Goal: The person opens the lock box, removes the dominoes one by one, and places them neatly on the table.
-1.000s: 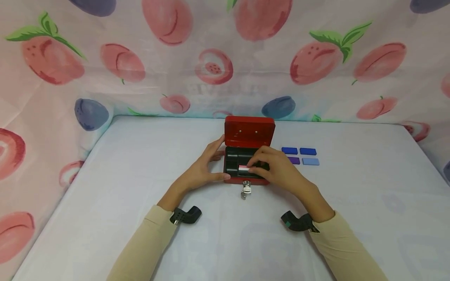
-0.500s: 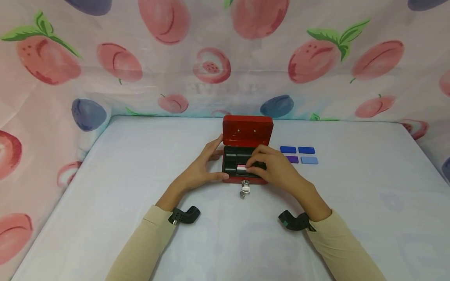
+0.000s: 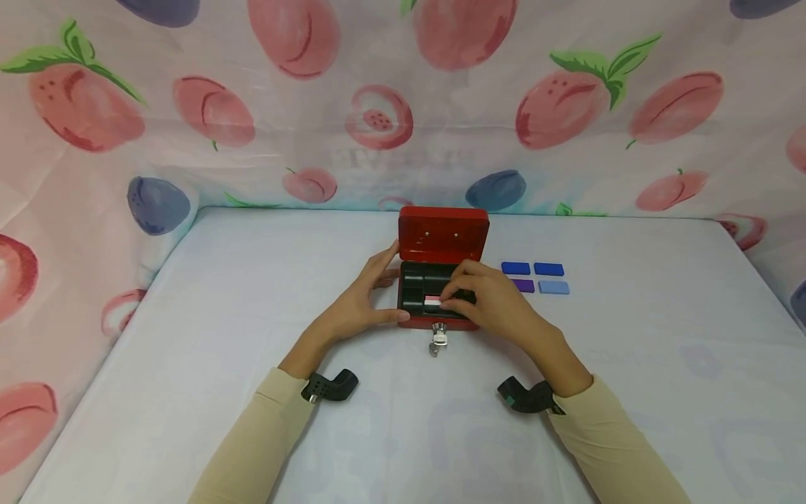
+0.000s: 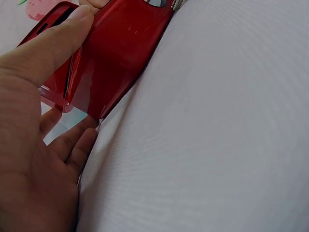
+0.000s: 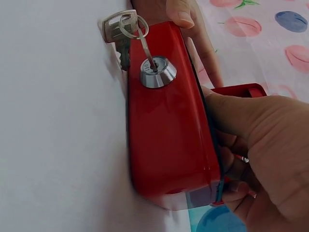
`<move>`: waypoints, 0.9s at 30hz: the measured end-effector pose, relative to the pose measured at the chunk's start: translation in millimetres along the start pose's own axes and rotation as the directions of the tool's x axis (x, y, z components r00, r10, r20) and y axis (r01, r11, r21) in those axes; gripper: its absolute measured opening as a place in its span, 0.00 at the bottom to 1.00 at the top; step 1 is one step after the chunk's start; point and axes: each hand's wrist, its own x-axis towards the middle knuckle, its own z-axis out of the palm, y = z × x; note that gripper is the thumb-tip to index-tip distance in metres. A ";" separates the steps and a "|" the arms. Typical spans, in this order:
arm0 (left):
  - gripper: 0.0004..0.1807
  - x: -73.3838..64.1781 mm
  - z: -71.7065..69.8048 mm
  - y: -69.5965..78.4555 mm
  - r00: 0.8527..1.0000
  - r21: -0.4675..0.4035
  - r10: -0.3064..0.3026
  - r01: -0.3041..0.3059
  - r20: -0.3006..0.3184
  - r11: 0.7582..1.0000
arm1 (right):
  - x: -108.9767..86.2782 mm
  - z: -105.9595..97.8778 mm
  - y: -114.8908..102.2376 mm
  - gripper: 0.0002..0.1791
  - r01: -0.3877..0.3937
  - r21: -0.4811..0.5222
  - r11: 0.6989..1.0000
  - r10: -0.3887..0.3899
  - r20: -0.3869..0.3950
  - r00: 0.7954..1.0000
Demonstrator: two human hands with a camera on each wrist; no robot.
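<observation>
A red cash box (image 3: pixel 443 325) with a black compartment tray (image 3: pixel 413 287) stands on the table, its lid (image 3: pixel 443 234) raised. Keys (image 5: pixel 120 29) hang from the lock on its front. My left hand (image 3: pixel 354 304) holds the box's left end, thumb on the front rim and fingers along the side; the left wrist view shows this hand (image 4: pixel 43 140) too. Inside the tray my right hand (image 3: pixel 497 297) pinches the right end of a small flat white block with a pink edge (image 3: pixel 432 301). In the right wrist view the box hides these fingertips.
To the right of the box lie two dark blue blocks (image 3: pixel 549 269), a light blue block (image 3: pixel 554 288) and a purple block (image 3: pixel 525 285), partly behind the right hand. A fruit-print cloth (image 3: pixel 283 161) rises behind the white table (image 3: pixel 252 259).
Everything in the head view has shifted slightly left and up, as the camera moved. Both hands keep their places at the box, and the white-and-pink block stays in the tray.
</observation>
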 end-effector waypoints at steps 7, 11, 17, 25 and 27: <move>0.55 -3.5 -2.6 18.4 1.000 -0.026 0.018 -0.017 0.008 1.000 | 0.3 -1.1 -2.8 0.06 -0.040 -0.026 0.999 0.041 0.021 0.999; 0.54 -5.9 -4.5 30.7 0.999 -0.048 0.037 -0.036 0.014 0.998 | -0.2 -0.7 -4.4 0.06 -0.034 -0.033 0.999 0.035 0.012 0.999; 0.54 -5.6 -4.6 33.5 1.000 -0.036 0.021 -0.021 0.021 0.999 | -0.4 -0.4 -5.6 0.06 -0.020 -0.037 0.999 0.020 -0.007 1.000; 0.54 -5.8 -4.6 32.0 0.999 -0.045 0.026 -0.025 0.020 0.999 | -0.7 -1.4 -4.9 0.06 0.009 -0.027 1.000 -0.010 -0.023 1.000; 0.54 -5.9 -4.6 31.7 0.999 -0.050 0.028 -0.027 0.019 0.998 | -0.7 -2.0 -5.0 0.06 0.012 -0.028 1.000 -0.012 -0.024 1.000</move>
